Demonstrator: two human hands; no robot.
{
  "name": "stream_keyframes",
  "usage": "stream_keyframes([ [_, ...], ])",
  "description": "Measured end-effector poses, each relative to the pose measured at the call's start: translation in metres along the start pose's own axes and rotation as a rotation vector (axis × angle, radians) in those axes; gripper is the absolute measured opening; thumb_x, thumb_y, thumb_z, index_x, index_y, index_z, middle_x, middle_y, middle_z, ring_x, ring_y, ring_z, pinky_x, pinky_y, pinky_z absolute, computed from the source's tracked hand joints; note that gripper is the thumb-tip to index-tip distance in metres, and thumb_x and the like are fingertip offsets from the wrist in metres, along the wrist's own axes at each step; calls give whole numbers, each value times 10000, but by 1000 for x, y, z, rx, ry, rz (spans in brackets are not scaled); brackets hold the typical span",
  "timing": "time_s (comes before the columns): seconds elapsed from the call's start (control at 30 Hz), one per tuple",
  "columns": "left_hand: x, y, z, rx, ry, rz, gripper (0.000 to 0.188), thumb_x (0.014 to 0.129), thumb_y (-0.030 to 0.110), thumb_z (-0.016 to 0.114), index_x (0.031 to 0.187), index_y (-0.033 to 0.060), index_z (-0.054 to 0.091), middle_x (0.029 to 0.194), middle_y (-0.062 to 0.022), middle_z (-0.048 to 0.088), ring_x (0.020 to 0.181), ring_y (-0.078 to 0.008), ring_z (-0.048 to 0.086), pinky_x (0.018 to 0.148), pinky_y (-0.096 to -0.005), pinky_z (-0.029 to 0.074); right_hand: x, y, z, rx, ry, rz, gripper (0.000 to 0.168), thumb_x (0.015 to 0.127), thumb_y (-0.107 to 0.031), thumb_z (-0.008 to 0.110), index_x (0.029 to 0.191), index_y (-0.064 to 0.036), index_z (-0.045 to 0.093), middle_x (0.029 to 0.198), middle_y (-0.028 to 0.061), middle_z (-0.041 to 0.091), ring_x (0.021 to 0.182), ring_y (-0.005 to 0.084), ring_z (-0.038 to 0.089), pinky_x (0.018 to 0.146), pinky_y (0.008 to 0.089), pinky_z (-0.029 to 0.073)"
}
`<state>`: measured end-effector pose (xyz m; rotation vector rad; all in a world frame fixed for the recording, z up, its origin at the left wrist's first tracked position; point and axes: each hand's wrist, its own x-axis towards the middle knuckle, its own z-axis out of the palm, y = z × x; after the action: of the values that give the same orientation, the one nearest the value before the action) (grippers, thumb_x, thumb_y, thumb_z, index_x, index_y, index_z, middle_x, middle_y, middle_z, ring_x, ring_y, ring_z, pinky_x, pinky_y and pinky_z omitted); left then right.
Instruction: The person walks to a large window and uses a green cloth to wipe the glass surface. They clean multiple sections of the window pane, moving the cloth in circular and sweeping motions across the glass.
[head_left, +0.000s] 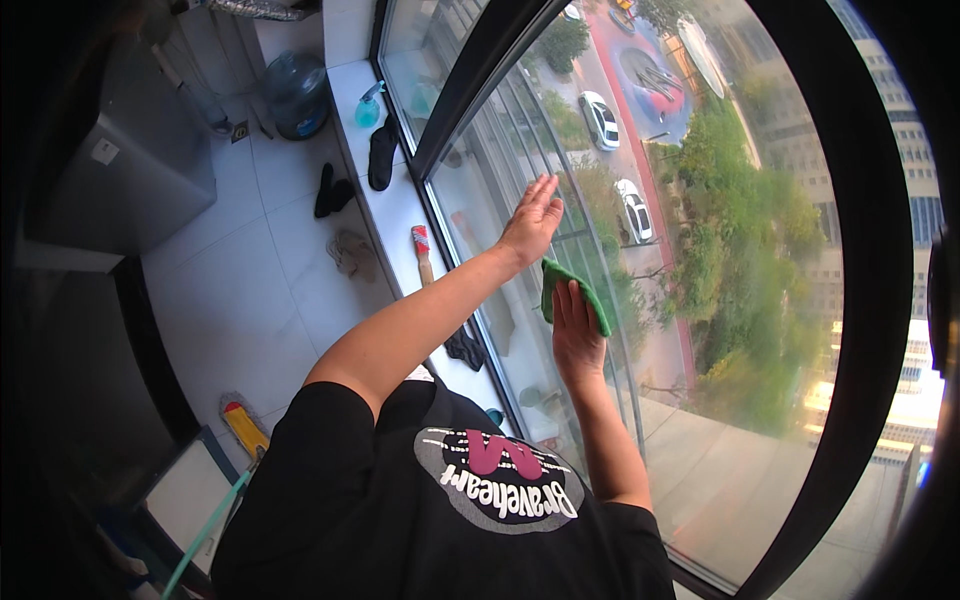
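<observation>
My right hand (579, 341) lies with its fingers extended over a folded green cloth (555, 281), against the large window pane (720, 465). The cloth spreads a little past the fingertips on both sides. Farther up, my left hand (531, 225) is raised at the glass with nothing in it, its thumb held off from the fingers. Whether its palm touches the pane I cannot tell. A brush (421, 247) with red-and-white bristles and a wooden handle rests on the white sill (394, 214), partly hidden by my left forearm.
Along the sill are a teal spray bottle (368, 111), a black shoe-shaped item (383, 154) and a dark cloth (465, 349). A large water jug (295, 94) stands on the tiled floor (225, 315), near a grey appliance (120, 150). The dark window frame (862, 300) curves at right.
</observation>
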<state>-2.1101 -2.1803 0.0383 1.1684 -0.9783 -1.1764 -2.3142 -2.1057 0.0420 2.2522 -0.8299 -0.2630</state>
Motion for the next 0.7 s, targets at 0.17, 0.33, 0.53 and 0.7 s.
stream_keyframes([
  [0.17,4,-4,21,120,112,87,605,979,423,414,1461,75,302,1519,-173,245,1419,-315,208,1130,-387,225,23,-4,5,39,14,31,474,892,-177,447,1351,-66,494,1456,67,410,1412,213,252,1165,405,30],
  [0.33,16,-11,6,330,227,144,471,974,416,433,1351,138,477,1450,-109,397,1378,-337,290,1116,-425,255,114,-18,30,1707,210,331,497,937,-227,406,1405,-58,386,1492,76,332,1404,230,248,1163,411,81],
  [0.53,20,2,-2,288,272,170,467,983,393,421,1350,110,484,1433,-124,426,1385,-328,288,1121,-414,252,157,-27,49,2988,342,478,489,941,-219,431,1402,-62,386,1458,60,382,1371,219,308,1150,389,155],
  [0.7,14,-10,2,308,247,212,489,987,392,409,1370,91,459,1445,-115,418,1394,-323,276,1122,-414,244,142,-27,50,2452,386,498,483,944,-212,452,1400,-65,387,1430,47,424,1343,209,359,1138,371,217],
])
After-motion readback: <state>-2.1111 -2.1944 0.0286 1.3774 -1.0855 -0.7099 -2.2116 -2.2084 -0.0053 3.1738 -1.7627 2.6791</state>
